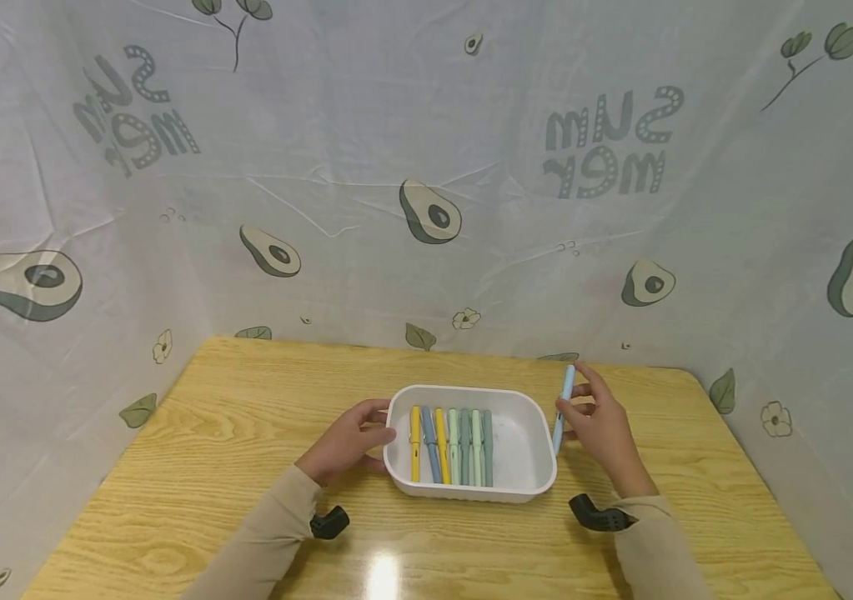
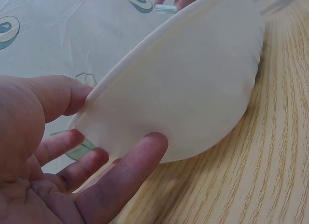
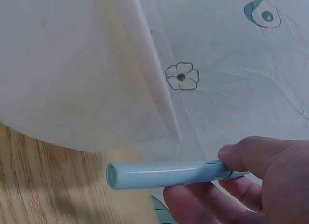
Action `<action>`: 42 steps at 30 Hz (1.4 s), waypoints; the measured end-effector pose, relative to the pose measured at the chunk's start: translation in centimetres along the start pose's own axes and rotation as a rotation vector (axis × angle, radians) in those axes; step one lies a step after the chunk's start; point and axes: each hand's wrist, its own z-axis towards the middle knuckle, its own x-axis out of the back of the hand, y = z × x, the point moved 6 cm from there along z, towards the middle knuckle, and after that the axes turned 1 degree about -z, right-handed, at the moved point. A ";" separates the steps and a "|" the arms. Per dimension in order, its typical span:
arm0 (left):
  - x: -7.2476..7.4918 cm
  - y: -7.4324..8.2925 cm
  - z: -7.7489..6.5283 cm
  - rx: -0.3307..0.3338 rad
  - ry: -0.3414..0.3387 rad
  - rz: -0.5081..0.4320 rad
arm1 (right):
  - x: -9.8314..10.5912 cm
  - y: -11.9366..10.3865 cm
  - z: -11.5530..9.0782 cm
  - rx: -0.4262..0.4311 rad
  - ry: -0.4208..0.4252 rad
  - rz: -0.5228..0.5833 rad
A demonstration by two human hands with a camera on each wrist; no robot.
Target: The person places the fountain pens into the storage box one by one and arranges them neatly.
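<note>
A white plastic tray (image 1: pixel 519 450) with rounded corners stands on the table. Several capped pens lie side by side across its left and middle part: yellow pens (image 1: pixel 415 446), a blue pen (image 1: pixel 431 446), and pale green and grey-green pens (image 1: pixel 488 450). My left hand (image 1: pixel 351 437) holds the tray's left end, thumb at the rim and fingers against the outer wall in the left wrist view. Just beyond the tray's right end, my right hand (image 1: pixel 600 425) pinches a light blue pen (image 3: pixel 164 175) between thumb and fingers. In the head view that pen stands nearly upright.
The wooden table (image 1: pixel 246 433) reaches back to a pale curtain (image 1: pixel 351 292) printed with avocados, which also hangs at both sides. Black wrist devices (image 1: pixel 330 523) sit at both sleeves.
</note>
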 end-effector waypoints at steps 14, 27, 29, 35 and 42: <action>0.0 0.3 -0.1 -0.005 -0.026 -0.035 | -0.3 -1.1 -0.6 0.001 0.010 -0.030; 0.0 0.1 0.0 -0.009 -0.021 -0.031 | 0.0 -1.3 -1.0 0.008 -0.013 -0.077; 0.1 0.1 0.0 -0.008 -0.018 -0.031 | -0.1 -1.3 -1.1 0.008 -0.025 -0.085; 0.0 0.2 -0.2 0.001 -0.011 -0.027 | -0.3 -1.0 -1.5 -0.002 -0.046 -0.101; 0.0 0.0 -0.1 -0.007 -0.016 -0.018 | -0.3 -0.9 -1.7 -0.028 -0.010 -0.064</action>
